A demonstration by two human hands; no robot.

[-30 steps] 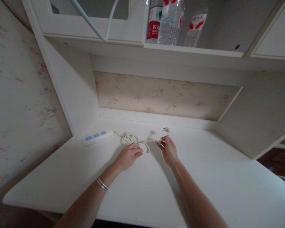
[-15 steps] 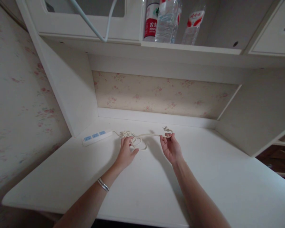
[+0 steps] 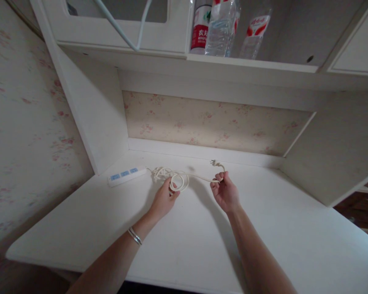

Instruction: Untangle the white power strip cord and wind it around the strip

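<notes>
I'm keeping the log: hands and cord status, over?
Left hand holding cord loop; right hand gripping cord near plug. Coils bunched toward power strip. Nothing visibly blocking.

Stretching the left forearm (image 3: pixel 115 261) and right forearm (image 3: pixel 252 245) from near toward far, angling inward; curving the left hand (image 3: pixel 162 200), thumb (image 3: pixel 175 195) pointing right; holding the right hand (image 3: pixel 227 194) palm upward, curling its fingers (image 3: pixel 215 186) into a grip.

Power strip (image 3: pixel 128 177), cord (image 3: pixel 161 173): smooth plastic; bracelets (image 3: pixel 135 236): shiny metal.
</notes>
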